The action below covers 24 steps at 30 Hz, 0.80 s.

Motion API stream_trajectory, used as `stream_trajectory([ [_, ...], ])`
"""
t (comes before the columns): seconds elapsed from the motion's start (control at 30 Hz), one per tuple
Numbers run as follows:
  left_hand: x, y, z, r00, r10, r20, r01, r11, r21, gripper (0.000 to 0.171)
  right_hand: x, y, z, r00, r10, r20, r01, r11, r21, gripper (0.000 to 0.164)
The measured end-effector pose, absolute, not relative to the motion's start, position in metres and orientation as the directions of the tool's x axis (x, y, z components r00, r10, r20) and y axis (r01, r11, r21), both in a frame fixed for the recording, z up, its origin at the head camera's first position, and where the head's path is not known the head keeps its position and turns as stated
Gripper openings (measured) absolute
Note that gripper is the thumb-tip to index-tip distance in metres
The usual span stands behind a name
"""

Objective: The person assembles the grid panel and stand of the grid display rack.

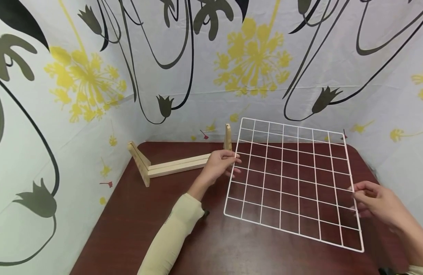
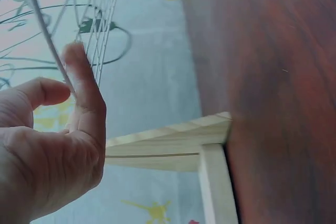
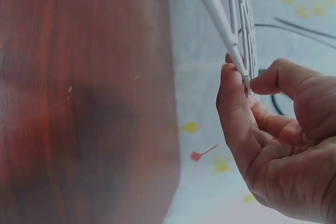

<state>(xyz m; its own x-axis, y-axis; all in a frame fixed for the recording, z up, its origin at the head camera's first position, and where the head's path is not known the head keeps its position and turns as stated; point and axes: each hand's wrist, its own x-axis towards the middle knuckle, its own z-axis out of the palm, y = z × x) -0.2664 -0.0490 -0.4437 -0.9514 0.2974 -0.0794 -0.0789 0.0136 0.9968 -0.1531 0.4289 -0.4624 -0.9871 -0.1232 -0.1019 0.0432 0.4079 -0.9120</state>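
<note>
flower-printed backdrop point(image 1: 204, 84), dark red worktop point(image 1: 129, 229), and a white wire grid point(image 1: 281, 176) held up by its two sides.

the backdrop rises behind the worktop's far edge and along its left edge; the grid is tilted above the worktop's right half, its top side overlapping the far edge in the head view; a pale wooden stand point(image 1: 180, 166), two end pieces joined by a long bar, sits toward the far left corner; the left hand point(image 1: 219, 164) pinches the grid's left side near the stand, and the right hand point(image 1: 376, 200) pinches its right side.
</note>
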Motion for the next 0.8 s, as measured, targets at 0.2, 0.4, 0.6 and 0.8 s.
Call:
stream_trajectory([
  [0.2, -0.257, -0.067, -0.430, -0.943, 0.329, -0.047, -0.072, -0.063, 0.995, 0.027, -0.139, 0.415, -0.446, -0.995, -0.104, -0.006, -0.039, 0.429, -0.902, 0.034],
  [0.4, -0.253, -0.087, -0.429, -0.947, 0.319, -0.025, -0.052, -0.077, 0.996, 0.034, -0.131, 0.401, -0.435, -0.989, -0.148, 0.024, -0.071, 0.322, -0.944, 0.034],
  [0.6, -0.247, -0.111, -0.435, -0.963, 0.267, -0.039, -0.069, -0.104, 0.992, 0.033, -0.132, 0.377, -0.431, -0.981, -0.188, 0.046, -0.078, 0.167, -0.983, 0.026],
  [0.8, -0.240, -0.126, -0.434, -0.973, 0.226, -0.042, -0.068, -0.107, 0.992, 0.030, -0.136, 0.358, -0.426, -0.975, -0.202, 0.094, -0.125, 0.144, -0.982, 0.022],
])
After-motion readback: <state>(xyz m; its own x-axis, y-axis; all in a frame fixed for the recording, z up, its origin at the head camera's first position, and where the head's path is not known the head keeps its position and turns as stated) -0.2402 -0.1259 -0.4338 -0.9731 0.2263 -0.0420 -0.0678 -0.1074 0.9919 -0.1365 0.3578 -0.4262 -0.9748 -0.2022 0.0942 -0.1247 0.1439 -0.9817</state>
